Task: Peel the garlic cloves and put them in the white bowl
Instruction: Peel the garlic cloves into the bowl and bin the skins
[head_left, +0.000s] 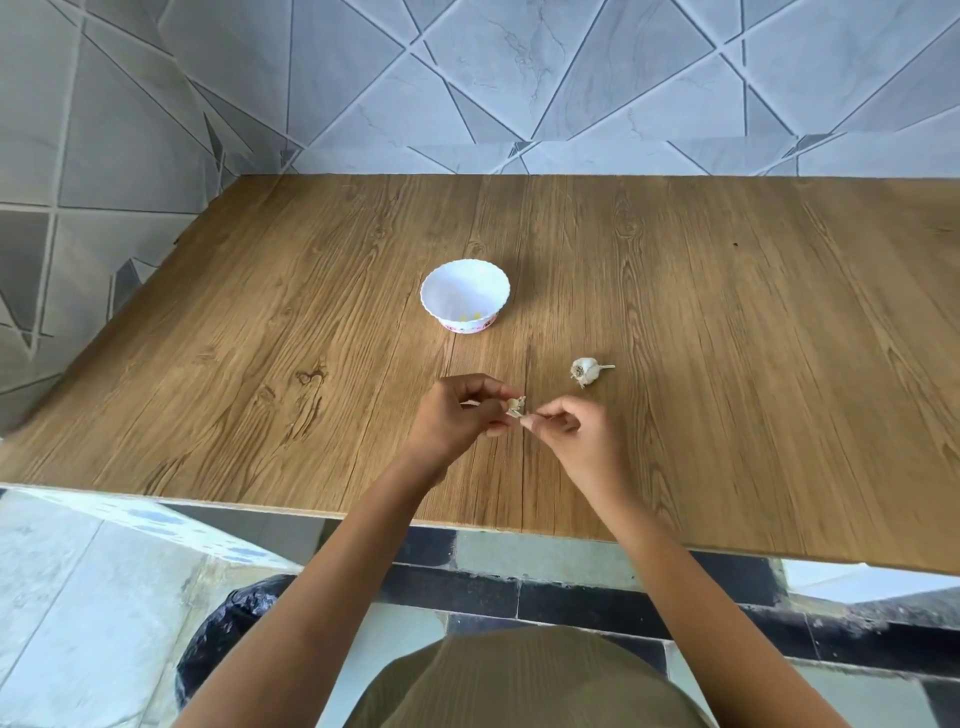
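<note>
Wooden worktop (260, 338) against a tiled wall. Left hand (452, 415) and right hand (576, 431) above it, by the middle of the near edge, fingers curled, both grips pinching one small thing. White bowl (457, 291) upright around mid-worktop. Garlic bulb (586, 370) on its side, right of the bowl, nearer the near edge. Garlic clove (517, 406), papery skin showing, in that double pinch.

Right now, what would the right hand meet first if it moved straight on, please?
Probably the garlic clove held by the left hand; the right hand seems to pinch its skin.
</note>
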